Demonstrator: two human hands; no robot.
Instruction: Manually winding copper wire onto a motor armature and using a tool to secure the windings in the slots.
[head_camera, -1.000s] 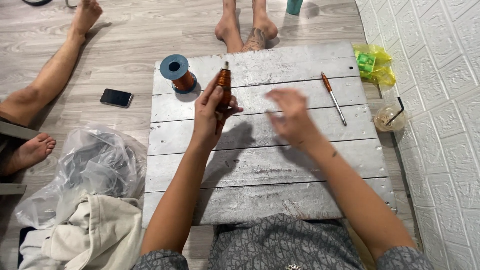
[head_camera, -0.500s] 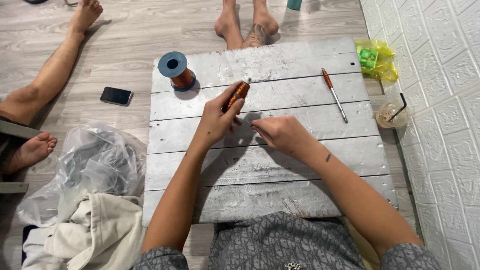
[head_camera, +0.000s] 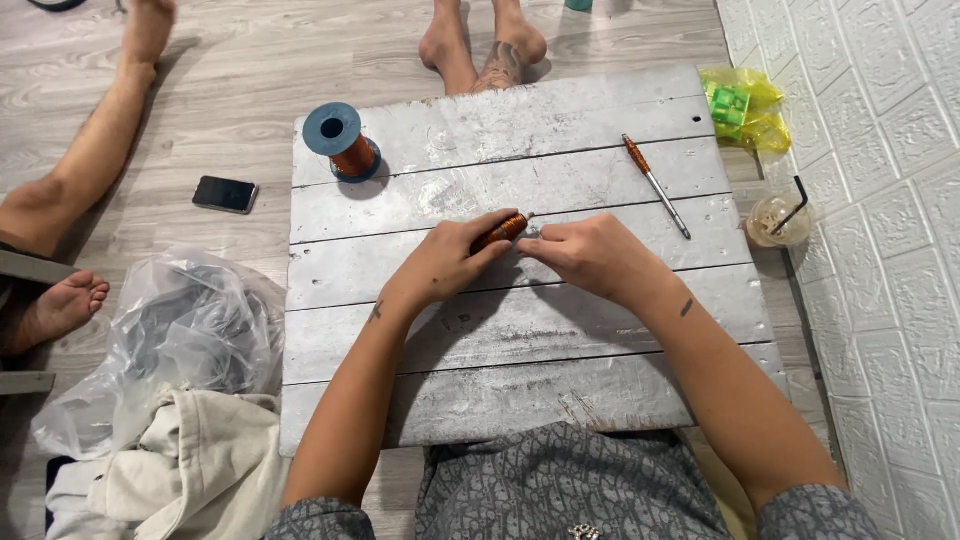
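The left hand (head_camera: 445, 262) has dropped lower over the counter (head_camera: 520, 330), its grip closed round a small copper-wound coil (head_camera: 500, 230), now lying nearly flat rather than tilted up. The right hand (head_camera: 590, 255) has moved in, fingertips pinched at the coil's tip. Beyond, the blue wire spool (head_camera: 340, 142) and pen (head_camera: 655, 185) lie unmoved.

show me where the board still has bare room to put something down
Free: the near planks of the grey board, below both forearms, and the far strip between the wire spool and the pen. Crowded: the middle, where the left hand grips a copper-wound coil and the right hand meets it.
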